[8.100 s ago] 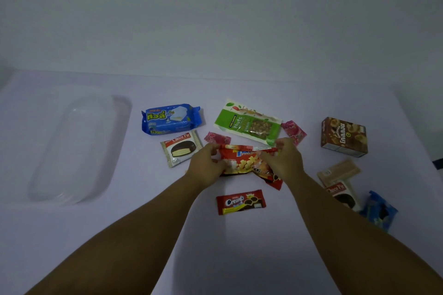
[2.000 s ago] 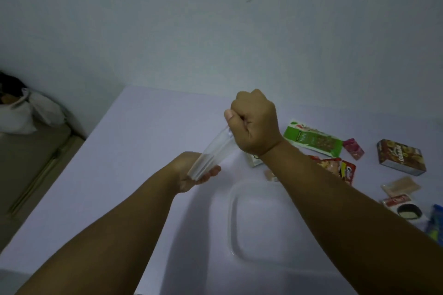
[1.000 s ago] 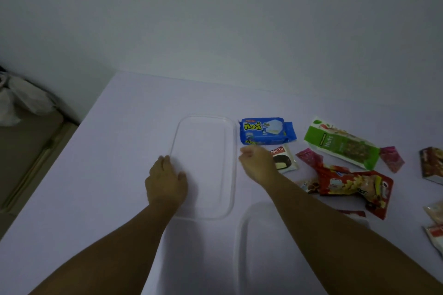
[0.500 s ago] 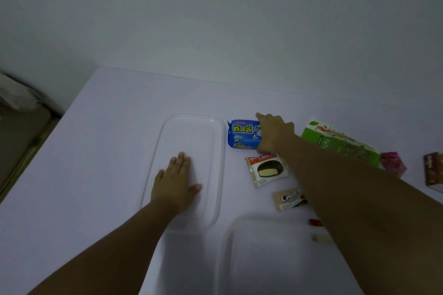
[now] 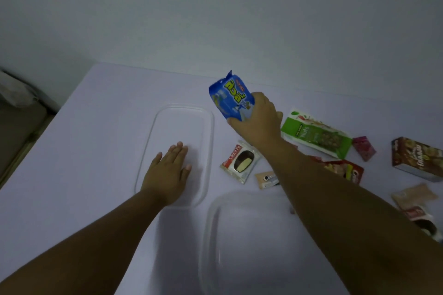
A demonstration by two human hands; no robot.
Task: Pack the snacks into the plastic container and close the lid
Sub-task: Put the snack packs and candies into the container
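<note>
The right hand [image 5: 257, 124] grips the blue snack packet [image 5: 231, 99] by its lower end, fingers and thumb curled round it, and holds it upright, clear of the table [image 5: 96, 127] and just right of the far end of the clear tray [image 5: 208, 151]. This hold probably keeps the packet's length free for lowering into a container.

The left hand [image 5: 167, 172] lies flat and relaxed on the clear tray's near half, fingers straight, gripping nothing. The pressure probably steadies the light plastic.

A second clear tray [image 5: 211, 235] lies near-right of the first, partly under the right forearm. Which piece is lid and which is container cannot be told.

The remaining snacks lie right of the first tray:
- Choco Pie wrapper [image 5: 241, 161], just beside it
- small tan sachet [image 5: 266, 179]
- green nut packet [image 5: 316, 137]
- red packet [image 5: 345, 170]
- pink sweet [image 5: 364, 148]
- brown box [image 5: 418, 158], farthest off

No snack is packed yet; the lid is off.
</note>
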